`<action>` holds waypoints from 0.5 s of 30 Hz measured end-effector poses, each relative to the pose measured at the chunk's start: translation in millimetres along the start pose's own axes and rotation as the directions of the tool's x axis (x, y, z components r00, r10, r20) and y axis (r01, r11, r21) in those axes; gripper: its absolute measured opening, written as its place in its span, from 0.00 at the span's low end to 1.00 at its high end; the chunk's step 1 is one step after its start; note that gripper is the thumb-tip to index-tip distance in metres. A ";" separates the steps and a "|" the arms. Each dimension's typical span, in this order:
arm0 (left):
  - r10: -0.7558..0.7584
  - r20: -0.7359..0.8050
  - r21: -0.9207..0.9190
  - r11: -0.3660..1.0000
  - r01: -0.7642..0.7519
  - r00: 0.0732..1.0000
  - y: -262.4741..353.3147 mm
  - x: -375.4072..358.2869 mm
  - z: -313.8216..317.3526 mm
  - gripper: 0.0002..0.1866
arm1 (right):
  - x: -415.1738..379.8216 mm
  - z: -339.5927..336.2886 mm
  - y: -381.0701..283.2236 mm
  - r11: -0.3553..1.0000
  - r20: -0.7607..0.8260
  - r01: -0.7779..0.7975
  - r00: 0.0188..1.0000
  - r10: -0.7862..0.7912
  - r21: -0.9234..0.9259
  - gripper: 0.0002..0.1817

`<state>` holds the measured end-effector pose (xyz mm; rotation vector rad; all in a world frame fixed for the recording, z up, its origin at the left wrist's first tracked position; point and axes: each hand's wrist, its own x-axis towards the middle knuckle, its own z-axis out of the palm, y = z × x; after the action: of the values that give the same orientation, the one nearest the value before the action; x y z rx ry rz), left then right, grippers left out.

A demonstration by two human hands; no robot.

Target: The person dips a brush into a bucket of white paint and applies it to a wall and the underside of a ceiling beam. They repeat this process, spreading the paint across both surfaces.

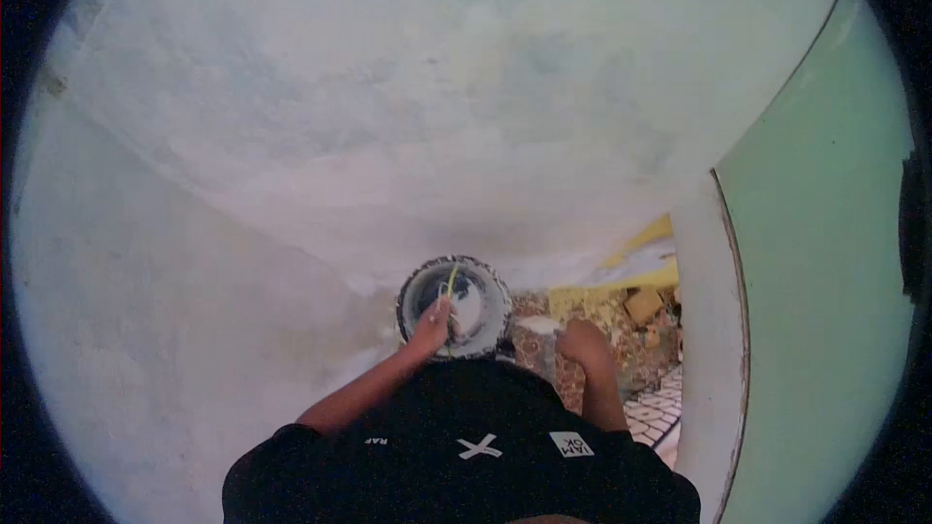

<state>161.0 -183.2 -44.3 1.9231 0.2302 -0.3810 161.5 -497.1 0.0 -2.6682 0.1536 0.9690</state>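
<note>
A round, dark-rimmed bucket [501, 283], crusted with pale splashes, sits in front of my body at the foot of the wall. White material [468, 309] shows inside it. A thin yellow-green handle [452, 278] runs across the bucket's opening. My left hand [434, 326] is closed on this handle, over the bucket's mouth. To the right of the bucket, my right hand [584, 343] is closed, its fingers mostly turned from view. A pale flat patch [540, 325] shows just beside its fingers; I cannot tell whether the hand holds it.
A patchy whitish wall [437, 116] rises ahead, with another wall [175, 311] on the left. At right stands a pale green surface [825, 233] behind a white edge [714, 349]. Past the opening lie a patterned floor [641, 369], a yellow-brown block [643, 306] and a yellow-painted strip [641, 277].
</note>
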 end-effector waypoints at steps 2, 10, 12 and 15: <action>-0.101 0.025 -0.146 0.984 0.103 0.995 9.9 13.2 2.8 0.26 | 15.1 -4.0 4.0 0.999 -0.006 0.022 1.000 -0.022 -0.040 0.22; -0.157 0.100 -0.451 0.873 0.186 0.982 -71.0 12.4 23.2 0.28 | 13.8 13.8 26.8 0.999 -0.229 -0.036 0.973 0.031 -0.015 0.23; -0.154 0.081 -0.437 0.882 0.174 0.985 -68.3 7.8 24.8 0.27 | 10.5 15.7 26.9 0.998 -0.288 -0.027 0.957 0.040 0.049 0.24; -0.157 0.049 -0.287 0.944 0.165 0.986 -51.7 -4.1 19.3 0.17 | 11.0 15.0 24.2 0.986 -0.401 0.021 0.915 0.048 0.168 0.26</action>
<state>136.8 -181.8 -94.1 1.6137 0.4062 -0.4541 156.0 -515.4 -23.7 -2.6728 0.3273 0.3708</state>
